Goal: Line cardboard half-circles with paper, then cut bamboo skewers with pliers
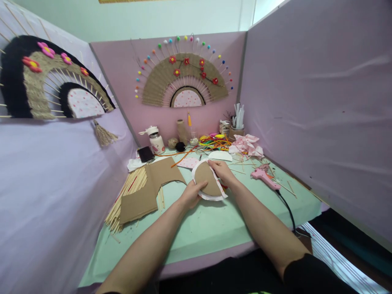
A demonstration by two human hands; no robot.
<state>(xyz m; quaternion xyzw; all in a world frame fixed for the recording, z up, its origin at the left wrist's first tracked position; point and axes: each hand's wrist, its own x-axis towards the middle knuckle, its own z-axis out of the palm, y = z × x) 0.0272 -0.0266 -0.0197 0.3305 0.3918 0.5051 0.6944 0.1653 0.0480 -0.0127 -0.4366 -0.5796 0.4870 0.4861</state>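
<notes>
Brown cardboard half-disc [207, 179], edged in white fabric, is pinched by the left hand [191, 195] and right hand [222, 170].

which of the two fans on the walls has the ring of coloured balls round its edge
The fan on the back wall, straight ahead: small coloured balls tip its sticks in an arc. The fan on the left wall has a black fuzzy border instead.

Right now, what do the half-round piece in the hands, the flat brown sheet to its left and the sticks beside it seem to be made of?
The half-round piece looks like matte brown cardboard backed by white fabric or paper, whose edge shows around it. Left hand and right hand grip it. The brown sheet seems plain cardboard, dull with cut edges. The sticks look like thin pale bamboo or wood.
</notes>
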